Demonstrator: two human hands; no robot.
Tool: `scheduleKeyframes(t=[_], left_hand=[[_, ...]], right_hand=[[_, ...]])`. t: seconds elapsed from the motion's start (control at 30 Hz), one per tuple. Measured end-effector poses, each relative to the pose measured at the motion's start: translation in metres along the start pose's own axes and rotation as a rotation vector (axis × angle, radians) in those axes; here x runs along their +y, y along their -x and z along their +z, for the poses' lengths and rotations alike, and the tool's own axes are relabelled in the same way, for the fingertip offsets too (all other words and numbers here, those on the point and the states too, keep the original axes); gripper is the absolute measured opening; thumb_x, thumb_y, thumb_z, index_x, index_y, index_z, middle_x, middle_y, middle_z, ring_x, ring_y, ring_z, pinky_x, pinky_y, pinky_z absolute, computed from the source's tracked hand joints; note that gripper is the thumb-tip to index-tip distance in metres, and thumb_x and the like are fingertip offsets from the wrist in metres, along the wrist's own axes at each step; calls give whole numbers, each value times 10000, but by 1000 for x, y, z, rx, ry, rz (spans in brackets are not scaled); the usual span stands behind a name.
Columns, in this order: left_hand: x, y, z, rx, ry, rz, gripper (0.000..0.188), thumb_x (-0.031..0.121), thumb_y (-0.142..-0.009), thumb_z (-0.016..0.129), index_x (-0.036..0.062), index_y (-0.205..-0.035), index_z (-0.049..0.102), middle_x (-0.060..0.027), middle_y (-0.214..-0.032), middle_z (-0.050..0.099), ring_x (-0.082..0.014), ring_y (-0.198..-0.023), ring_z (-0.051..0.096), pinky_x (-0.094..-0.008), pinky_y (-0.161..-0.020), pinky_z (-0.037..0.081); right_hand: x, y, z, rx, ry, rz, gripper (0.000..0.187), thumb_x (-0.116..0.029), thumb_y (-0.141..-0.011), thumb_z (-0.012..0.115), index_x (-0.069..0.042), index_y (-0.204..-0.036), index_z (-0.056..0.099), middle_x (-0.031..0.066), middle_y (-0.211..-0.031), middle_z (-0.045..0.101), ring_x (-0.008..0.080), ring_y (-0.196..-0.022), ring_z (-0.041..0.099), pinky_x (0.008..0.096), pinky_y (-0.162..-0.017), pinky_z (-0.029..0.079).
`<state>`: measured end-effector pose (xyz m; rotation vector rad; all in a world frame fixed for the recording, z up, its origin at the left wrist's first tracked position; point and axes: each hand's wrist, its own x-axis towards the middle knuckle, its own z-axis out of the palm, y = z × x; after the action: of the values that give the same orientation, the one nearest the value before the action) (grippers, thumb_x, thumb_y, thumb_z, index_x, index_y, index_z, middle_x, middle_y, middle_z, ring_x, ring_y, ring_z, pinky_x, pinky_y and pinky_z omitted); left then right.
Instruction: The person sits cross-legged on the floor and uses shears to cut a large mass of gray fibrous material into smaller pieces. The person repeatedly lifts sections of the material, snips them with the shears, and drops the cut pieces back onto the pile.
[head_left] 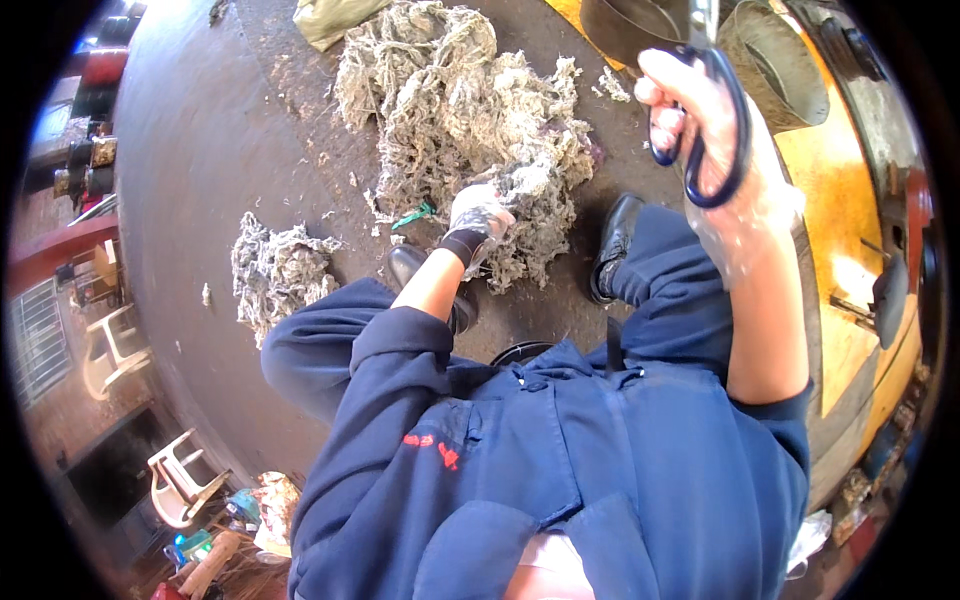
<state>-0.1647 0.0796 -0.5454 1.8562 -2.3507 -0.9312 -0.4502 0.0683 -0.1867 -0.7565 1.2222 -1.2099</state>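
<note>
My right hand (720, 150), in what looks like a thin clear glove, is raised at the upper right. It grips a pair of scissors (742, 125) by the dark blue handle loops, and the metal blades point up out of the picture. Low between my knees, my left hand (480, 214), with a pale glove and a black wristband, is closed on a tuft of tangled grey fibre waste (535, 215). That tuft joins a large heap of fibre waste (450, 100) on the floor. A green strip (413, 216) lies just left of my left hand.
A smaller fibre pile (282, 270) lies on the dark floor (200, 150) to the left. Metal drums (775, 65) and a yellow board (845, 200) stand on the right. White chairs (180, 478) and clutter sit at the lower left; a sack (335, 18) lies at the top.
</note>
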Motion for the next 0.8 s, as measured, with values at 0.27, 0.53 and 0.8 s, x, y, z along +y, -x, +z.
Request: scheduleKeyframes(t=[0.27, 0.53, 0.8], left_hand=[[-90, -29, -64, 337, 98, -1015, 1394, 367, -502, 977, -17, -1532, 120, -237, -1520, 358, -320, -1379, 414, -350, -1161, 341], [-113, -71, -62, 143, 55, -852, 1287, 192, -586, 939, 70, -1552, 98, -183, -1246, 641, -278, -1134, 639, -338, -1005, 487], [-145, -80, -124, -336, -253, -323, 327, 325, -801, 699, 101, -1035, 747, -107, -1120, 715, -246, -1059, 667, -310, -908, 516]], right_hand=[[-8, 19, -6, 34, -135, -67, 233, -239, -995, 541, -8, -972, 563, 50, -891, 549, 54, -677, 451, 217, -607, 388], [-18, 13, 5, 119, 36, 193, 269, -269, -953, 567, 0, -961, 573, 63, -863, 541, 73, -667, 443, 209, -584, 376], [-10, 18, 10, 38, 104, 18, 213, -204, -968, 558, -1, -911, 592, 36, -803, 543, 80, -655, 465, 220, -579, 379]])
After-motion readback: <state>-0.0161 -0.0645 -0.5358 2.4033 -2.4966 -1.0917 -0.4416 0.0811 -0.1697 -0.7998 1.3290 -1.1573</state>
